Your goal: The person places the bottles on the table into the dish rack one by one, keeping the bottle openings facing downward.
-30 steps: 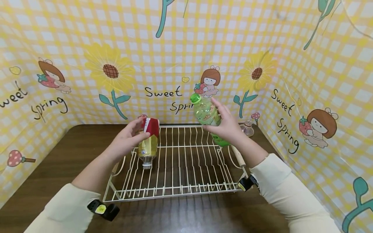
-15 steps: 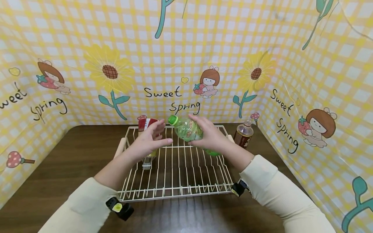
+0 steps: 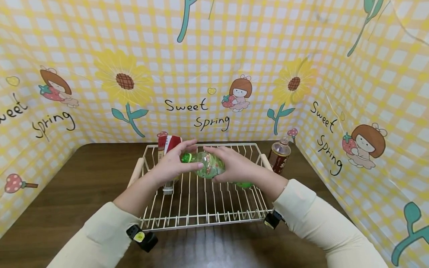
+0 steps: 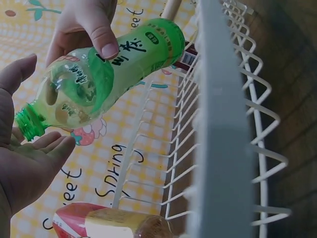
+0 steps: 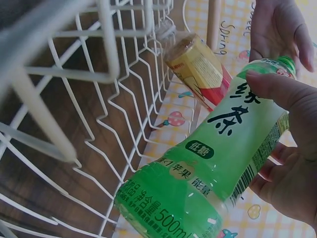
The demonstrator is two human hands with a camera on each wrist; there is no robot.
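Observation:
My right hand (image 3: 234,165) grips a green tea bottle (image 5: 218,134) around its body. The bottle is tilted over the wire rack, its green neck end pointing left in the head view. Around that end, my left hand (image 3: 172,160) is spread with thumb and fingers apart; in the left wrist view the palm (image 4: 29,168) faces the neck. Behind the left hand, a bottle with a red and yellow label (image 5: 200,69) rests on the rack, its neck end toward me. The left hand partly hides it in the head view.
The white wire rack (image 3: 207,224) stands on a dark wooden table (image 3: 60,178), with a wooden handle (image 3: 136,171) on each side. Right of it stands a bottle with a dark red label (image 3: 280,156). A checkered cloth (image 3: 201,56) surrounds the table's back and sides.
My right hand has brought the green tea bottle left and down, tipping it flatter. My left hand has left the red and yellow bottle and moved right to the green bottle's neck.

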